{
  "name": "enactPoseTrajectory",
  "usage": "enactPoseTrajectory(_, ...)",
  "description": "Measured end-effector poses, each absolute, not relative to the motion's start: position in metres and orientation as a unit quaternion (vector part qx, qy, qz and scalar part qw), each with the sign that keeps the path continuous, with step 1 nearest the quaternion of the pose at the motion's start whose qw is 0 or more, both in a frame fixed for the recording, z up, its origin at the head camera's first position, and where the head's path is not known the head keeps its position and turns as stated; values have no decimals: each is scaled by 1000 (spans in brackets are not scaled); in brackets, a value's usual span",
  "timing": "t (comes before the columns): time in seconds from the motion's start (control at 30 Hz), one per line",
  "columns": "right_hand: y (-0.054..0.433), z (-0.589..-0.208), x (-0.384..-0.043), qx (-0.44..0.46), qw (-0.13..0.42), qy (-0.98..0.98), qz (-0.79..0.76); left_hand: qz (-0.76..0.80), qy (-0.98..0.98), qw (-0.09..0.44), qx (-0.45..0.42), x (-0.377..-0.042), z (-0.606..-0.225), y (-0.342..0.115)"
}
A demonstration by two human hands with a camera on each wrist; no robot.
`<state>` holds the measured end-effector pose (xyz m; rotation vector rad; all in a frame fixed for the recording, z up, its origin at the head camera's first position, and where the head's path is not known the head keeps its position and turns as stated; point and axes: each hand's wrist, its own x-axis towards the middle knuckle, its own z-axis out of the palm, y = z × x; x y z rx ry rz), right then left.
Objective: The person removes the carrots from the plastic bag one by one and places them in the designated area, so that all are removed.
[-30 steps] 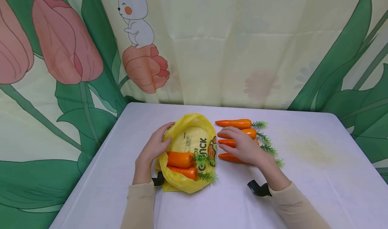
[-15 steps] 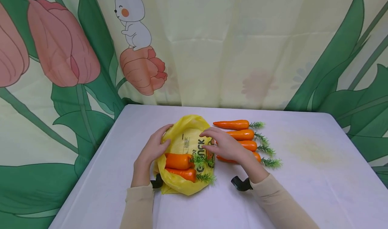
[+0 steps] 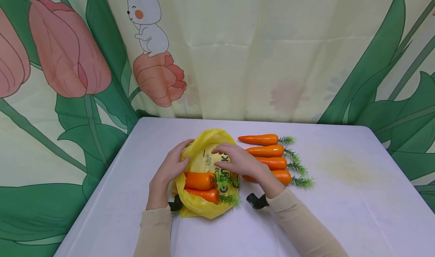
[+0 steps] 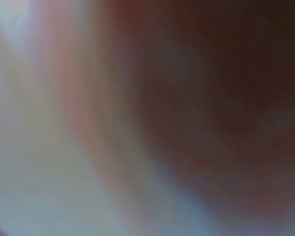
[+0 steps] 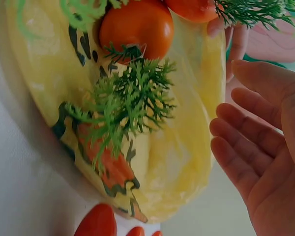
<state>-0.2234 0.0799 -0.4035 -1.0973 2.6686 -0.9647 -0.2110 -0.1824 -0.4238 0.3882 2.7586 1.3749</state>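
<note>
A yellow plastic bag [image 3: 205,209] with dark print lies on the table, its mouth spread wide. Two orange carrots [image 3: 198,180] with green tops lie in its near side, leaves toward the right. My left hand [image 3: 170,168] holds the bag's left rim, thumb on the inner side and fingers outside. Over the right part of the bag hovers my right hand [image 3: 239,160], fingers loosely bent with nothing in them. In the right wrist view, its palm and fingers [image 5: 236,157] stand beside the bag's edge. The left wrist view is only a dark blur.
To the right of the bag several more carrots [image 3: 268,150] lie in a row, leafy ends to the right; my right hand and forearm partly cover them. A white cloth covers the table [image 3: 340,196]. Behind it hangs a curtain [image 3: 227,79] printed with tulips and a rabbit.
My right hand has moved left from over the row of carrots to above the bag, uncovering more of the carrots. My left hand stays at the bag's left rim.
</note>
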Motion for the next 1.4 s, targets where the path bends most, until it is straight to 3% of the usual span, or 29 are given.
enactPoseTrajectory(0.5,58,-409,-238,-400,78,866,-289,435,891,7,132,-215,-422,-187)
enactPoseTrajectory(0.83,55,-412,-237,-387,140,862,-296,438,888,7,138,-216,-423,-185)
enactPoseTrajectory(1.4,54,-415,-231,-387,187,854,-294,437,889,10,136,-214,-425,-184)
